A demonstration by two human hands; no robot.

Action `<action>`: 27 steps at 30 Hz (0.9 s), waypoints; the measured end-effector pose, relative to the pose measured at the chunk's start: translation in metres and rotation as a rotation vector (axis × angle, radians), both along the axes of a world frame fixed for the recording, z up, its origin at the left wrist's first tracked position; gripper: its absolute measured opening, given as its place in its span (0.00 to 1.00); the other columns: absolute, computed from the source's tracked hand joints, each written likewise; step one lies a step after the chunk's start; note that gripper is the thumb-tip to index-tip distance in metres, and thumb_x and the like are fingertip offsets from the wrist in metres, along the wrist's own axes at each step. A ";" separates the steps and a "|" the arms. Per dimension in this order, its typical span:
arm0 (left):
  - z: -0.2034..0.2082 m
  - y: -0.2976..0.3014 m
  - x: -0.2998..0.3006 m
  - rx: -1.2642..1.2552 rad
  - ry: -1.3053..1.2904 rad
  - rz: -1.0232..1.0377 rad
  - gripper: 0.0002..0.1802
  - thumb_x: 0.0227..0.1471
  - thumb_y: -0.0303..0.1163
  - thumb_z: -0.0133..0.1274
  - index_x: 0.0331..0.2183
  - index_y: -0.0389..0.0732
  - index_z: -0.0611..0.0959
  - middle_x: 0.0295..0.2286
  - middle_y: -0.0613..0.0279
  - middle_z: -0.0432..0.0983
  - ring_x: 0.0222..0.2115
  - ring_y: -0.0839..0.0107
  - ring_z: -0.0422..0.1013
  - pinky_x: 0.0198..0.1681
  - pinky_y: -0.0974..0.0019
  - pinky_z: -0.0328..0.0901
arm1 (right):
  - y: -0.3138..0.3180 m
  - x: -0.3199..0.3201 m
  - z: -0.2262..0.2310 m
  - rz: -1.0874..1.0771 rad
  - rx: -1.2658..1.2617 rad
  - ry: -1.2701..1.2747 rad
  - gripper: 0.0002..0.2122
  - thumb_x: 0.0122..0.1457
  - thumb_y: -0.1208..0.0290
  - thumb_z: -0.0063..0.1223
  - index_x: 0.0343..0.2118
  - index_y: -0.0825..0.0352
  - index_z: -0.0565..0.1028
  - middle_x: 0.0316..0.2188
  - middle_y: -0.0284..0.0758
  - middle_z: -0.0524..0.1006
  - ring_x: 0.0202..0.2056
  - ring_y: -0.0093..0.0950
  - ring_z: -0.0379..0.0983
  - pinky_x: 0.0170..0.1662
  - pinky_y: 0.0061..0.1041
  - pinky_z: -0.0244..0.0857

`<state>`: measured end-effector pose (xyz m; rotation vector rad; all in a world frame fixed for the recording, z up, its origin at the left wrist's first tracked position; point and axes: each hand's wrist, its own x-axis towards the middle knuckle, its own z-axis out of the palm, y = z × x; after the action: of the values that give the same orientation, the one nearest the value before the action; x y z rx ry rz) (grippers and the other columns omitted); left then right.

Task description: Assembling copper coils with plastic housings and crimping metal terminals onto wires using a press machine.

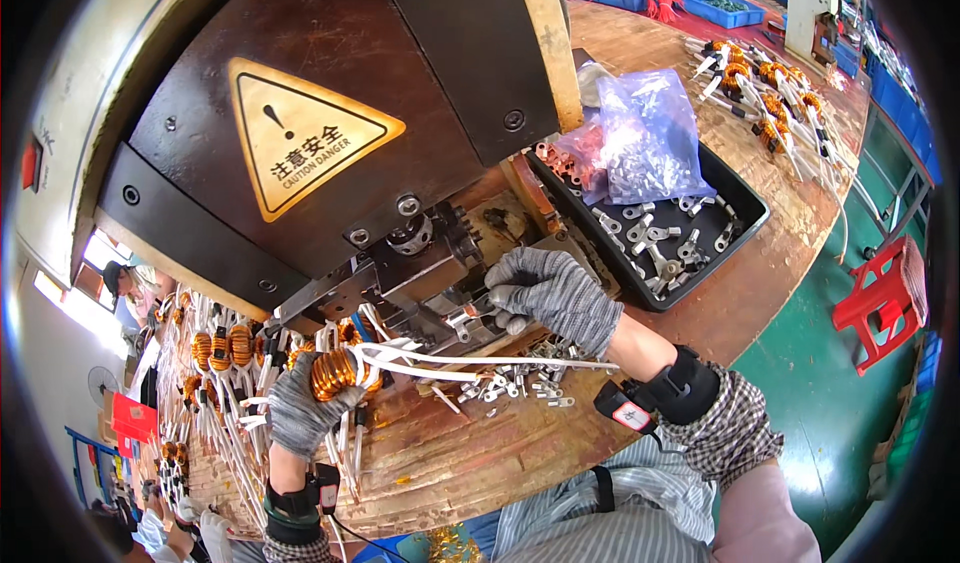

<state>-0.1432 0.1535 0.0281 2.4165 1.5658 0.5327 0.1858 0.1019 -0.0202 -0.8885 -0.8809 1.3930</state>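
My left hand (302,411), in a grey knit glove, is closed around a copper-wound toroidal coil (338,375). From the coil, white leads (445,373) stretch rightward, in front of the press tooling. My right hand (560,301), gloved the same way, is at the right side of the crimping press die (425,273) with thumb and fingers pinched together. What lies between those fingertips is too small to make out. Just left of them a silvery terminal lug (461,325) shows at the die. The ends of the leads inside the tooling are partly hidden.
A black tray (690,288) of ring terminals, with a plastic bag (650,143) on it, stands right of the press. Loose lugs (515,383) lie before the die. Coils pile up left (240,348) and far right (770,98). A red stool (880,303) stands beyond the table.
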 end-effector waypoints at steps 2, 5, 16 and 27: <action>0.000 0.002 0.000 -0.009 0.050 0.020 0.42 0.29 0.53 0.66 0.41 0.32 0.74 0.28 0.51 0.76 0.30 0.60 0.74 0.34 0.65 0.68 | 0.001 0.002 -0.002 0.005 0.020 -0.056 0.05 0.53 0.80 0.51 0.33 0.72 0.72 0.26 0.33 0.74 0.24 0.19 0.71 0.27 0.18 0.69; -0.006 0.004 0.000 -0.092 -0.078 -0.004 0.41 0.28 0.53 0.66 0.40 0.33 0.74 0.28 0.51 0.76 0.30 0.59 0.74 0.34 0.64 0.67 | -0.001 0.002 -0.004 -0.025 0.088 -0.060 0.04 0.53 0.80 0.50 0.32 0.71 0.72 0.25 0.33 0.74 0.23 0.19 0.70 0.26 0.18 0.68; -0.004 0.001 0.003 -0.136 -0.137 0.003 0.40 0.29 0.50 0.67 0.40 0.30 0.74 0.29 0.53 0.76 0.31 0.64 0.73 0.35 0.67 0.66 | -0.004 0.010 -0.005 0.017 0.049 -0.147 0.05 0.53 0.78 0.51 0.33 0.70 0.72 0.23 0.30 0.73 0.22 0.17 0.68 0.25 0.18 0.66; 0.000 -0.002 0.002 -0.180 -0.168 0.012 0.36 0.31 0.43 0.68 0.40 0.31 0.74 0.30 0.56 0.76 0.31 0.68 0.73 0.36 0.68 0.66 | -0.025 0.079 -0.007 -0.511 0.165 -0.505 0.07 0.54 0.72 0.51 0.34 0.68 0.74 0.26 0.31 0.75 0.29 0.18 0.67 0.36 0.19 0.64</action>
<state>-0.1416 0.1519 0.0276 2.1719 1.4917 0.5554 0.2647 0.0773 -0.0275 -1.2574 -1.0322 0.6525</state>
